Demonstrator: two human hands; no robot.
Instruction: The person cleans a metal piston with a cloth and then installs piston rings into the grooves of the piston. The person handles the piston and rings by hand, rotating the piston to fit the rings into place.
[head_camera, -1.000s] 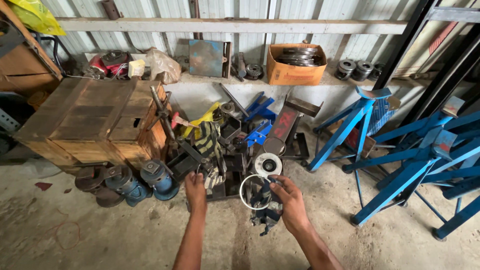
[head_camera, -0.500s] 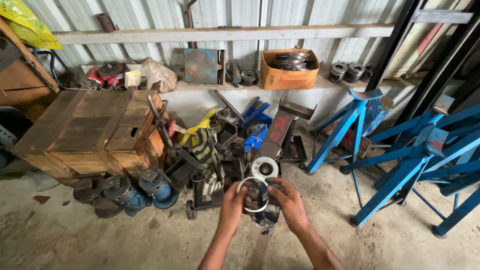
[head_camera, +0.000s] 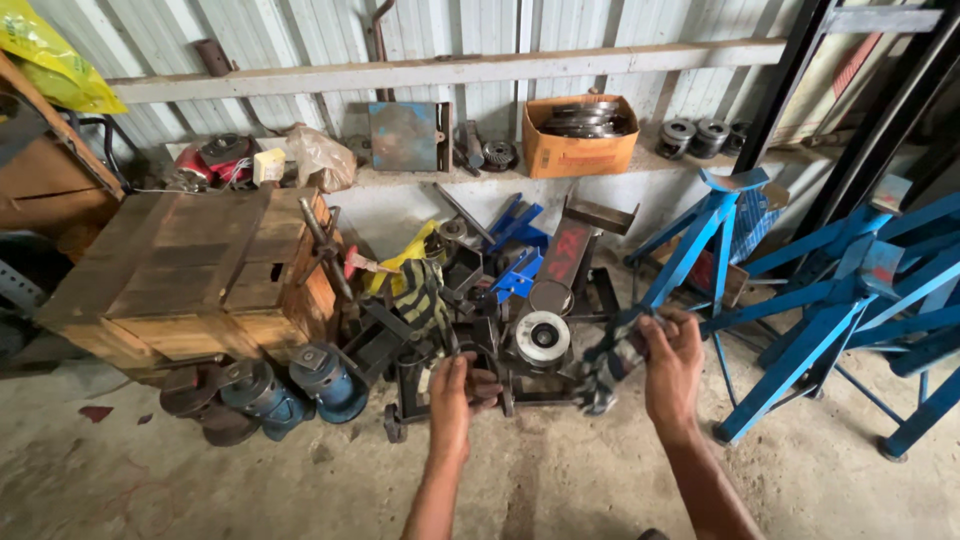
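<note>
Dark metal part (head_camera: 610, 362) hangs in the closed right hand (head_camera: 672, 362), its length slanting down-left towards the left hand (head_camera: 455, 392), curled shut on a small dark piece (head_camera: 484, 384) above the floor (head_camera: 560, 480).

Two hands are showing, the left hand (head_camera: 455, 392) and the right hand (head_camera: 672, 362). One wooden crate (head_camera: 190, 275) is sitting on the floor, and one orange cardboard box (head_camera: 580, 148) is resting on the shelf. Three blue steel stands (head_camera: 700, 235) are standing at the right. Two blue motors (head_camera: 325, 382) are lying below the crate. One white-faced round part (head_camera: 542, 338) is lying among the scrap, one yellow bag (head_camera: 55, 65) is hanging at the upper left, and one blue square plate (head_camera: 405, 136) is leaning against the wall.
</note>
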